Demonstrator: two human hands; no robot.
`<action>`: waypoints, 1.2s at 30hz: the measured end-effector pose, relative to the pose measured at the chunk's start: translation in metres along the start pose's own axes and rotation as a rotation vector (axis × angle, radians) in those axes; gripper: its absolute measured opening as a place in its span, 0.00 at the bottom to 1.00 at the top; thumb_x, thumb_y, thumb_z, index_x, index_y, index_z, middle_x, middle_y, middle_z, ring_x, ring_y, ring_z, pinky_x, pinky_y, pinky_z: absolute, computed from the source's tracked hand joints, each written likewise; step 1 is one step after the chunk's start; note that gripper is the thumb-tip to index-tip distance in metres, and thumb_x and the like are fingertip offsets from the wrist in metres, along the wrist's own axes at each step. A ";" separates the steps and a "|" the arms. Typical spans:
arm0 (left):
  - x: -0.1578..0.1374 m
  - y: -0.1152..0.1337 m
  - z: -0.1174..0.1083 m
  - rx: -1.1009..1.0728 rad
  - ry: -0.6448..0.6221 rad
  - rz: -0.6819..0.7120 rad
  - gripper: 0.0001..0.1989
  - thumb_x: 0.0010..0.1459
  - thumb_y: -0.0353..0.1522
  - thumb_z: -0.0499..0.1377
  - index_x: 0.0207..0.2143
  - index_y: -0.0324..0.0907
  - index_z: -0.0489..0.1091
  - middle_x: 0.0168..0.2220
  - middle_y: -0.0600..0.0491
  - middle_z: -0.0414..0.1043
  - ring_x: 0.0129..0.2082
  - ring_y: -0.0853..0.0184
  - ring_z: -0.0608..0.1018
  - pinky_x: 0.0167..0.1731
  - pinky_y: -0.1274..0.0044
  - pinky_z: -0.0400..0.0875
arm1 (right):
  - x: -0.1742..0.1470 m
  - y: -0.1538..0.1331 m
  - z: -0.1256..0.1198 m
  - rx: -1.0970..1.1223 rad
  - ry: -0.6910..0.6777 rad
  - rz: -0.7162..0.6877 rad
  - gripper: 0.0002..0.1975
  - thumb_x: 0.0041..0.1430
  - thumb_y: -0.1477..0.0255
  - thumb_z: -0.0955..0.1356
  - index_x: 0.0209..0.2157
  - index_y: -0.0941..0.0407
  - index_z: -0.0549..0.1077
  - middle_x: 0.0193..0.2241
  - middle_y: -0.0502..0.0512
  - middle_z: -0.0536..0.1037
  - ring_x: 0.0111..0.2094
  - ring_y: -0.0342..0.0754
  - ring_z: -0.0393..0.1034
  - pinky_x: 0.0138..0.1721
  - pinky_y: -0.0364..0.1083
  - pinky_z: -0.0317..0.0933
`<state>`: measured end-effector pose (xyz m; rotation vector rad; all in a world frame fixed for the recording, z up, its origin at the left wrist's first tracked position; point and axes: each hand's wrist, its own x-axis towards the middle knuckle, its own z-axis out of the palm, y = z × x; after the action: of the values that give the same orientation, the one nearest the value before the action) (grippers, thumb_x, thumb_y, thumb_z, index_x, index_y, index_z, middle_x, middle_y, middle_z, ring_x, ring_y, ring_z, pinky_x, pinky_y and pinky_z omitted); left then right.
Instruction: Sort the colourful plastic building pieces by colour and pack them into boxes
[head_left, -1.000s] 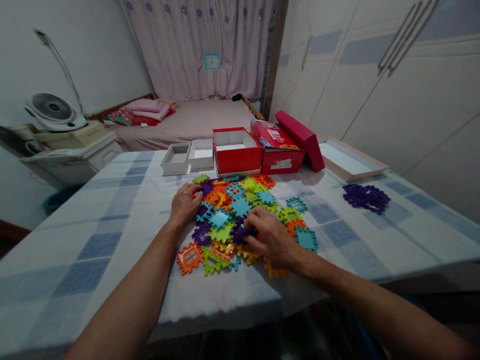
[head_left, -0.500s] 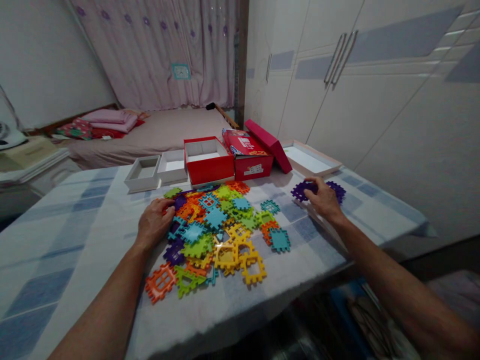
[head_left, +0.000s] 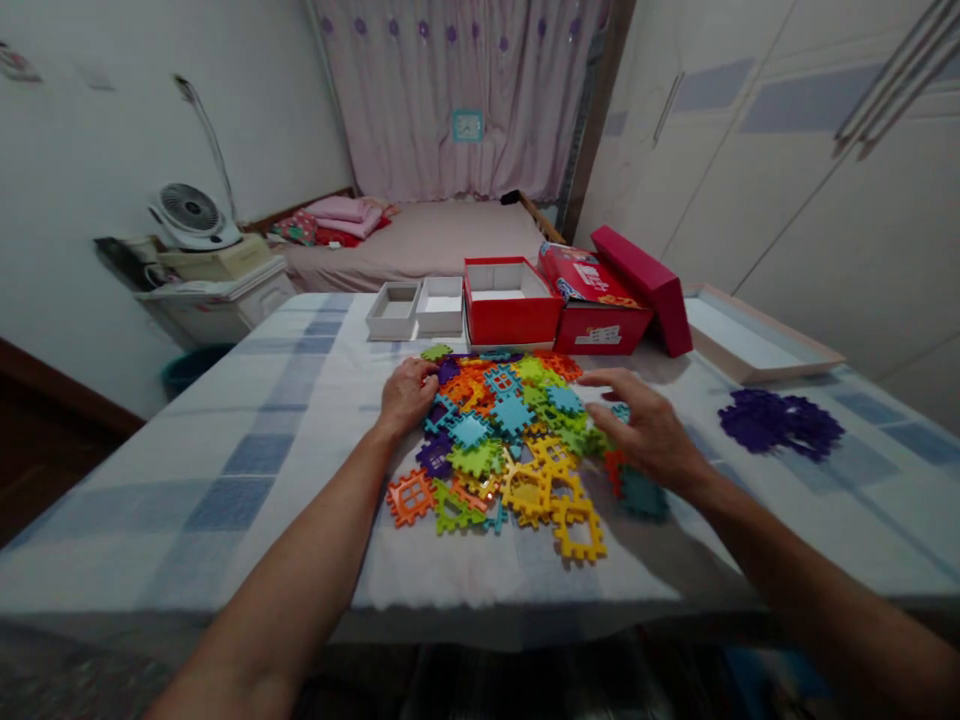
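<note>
A big pile (head_left: pixel 510 440) of flat plastic tiles in many colours lies in the middle of the surface (head_left: pixel 247 450), which has a white and blue checked cloth on it. The left hand (head_left: pixel 407 392) rests on the left edge of the pile. Its fingers are curled down onto the tiles there, and I cannot tell if they hold one. The right hand (head_left: pixel 651 432) is over the right side of the pile, palm down. Its fingers are spread wide and hold nothing. A teal tile (head_left: pixel 643 495) lies just under the wrist.

A yellow tile (head_left: pixel 577 528) sits at the near edge of the pile, and an orange tile (head_left: pixel 410 496) sits at the near left corner. A small heap of purple tiles (head_left: pixel 780 422) lies well apart to the right.

Behind the pile stands an open red box (head_left: pixel 510 300). Two white trays (head_left: pixel 416 308) are just left of it. A closed red box (head_left: pixel 596 300) with a dark red lid (head_left: pixel 645 285) leaning on it is to its right. A flat tray (head_left: pixel 757 335) lies farther right. A fan (head_left: pixel 189 212) stands on a cabinet at the left, and a bed (head_left: pixel 427 245) is at the back.
</note>
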<state>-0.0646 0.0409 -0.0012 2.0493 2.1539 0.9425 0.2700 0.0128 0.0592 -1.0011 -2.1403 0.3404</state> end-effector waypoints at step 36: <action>-0.004 0.015 -0.002 -0.119 0.101 0.149 0.12 0.56 0.34 0.57 0.20 0.42 0.69 0.36 0.49 0.75 0.39 0.63 0.74 0.44 0.72 0.67 | 0.029 -0.079 0.115 -0.120 -0.424 -0.249 0.15 0.51 0.73 0.72 0.42 0.56 0.72 0.41 0.56 0.72 0.44 0.52 0.62 0.46 0.50 0.54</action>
<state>-0.0509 0.0357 0.0054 2.1732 1.9581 1.1848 0.1318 -0.0098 0.0346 -0.7625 -2.6642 0.3268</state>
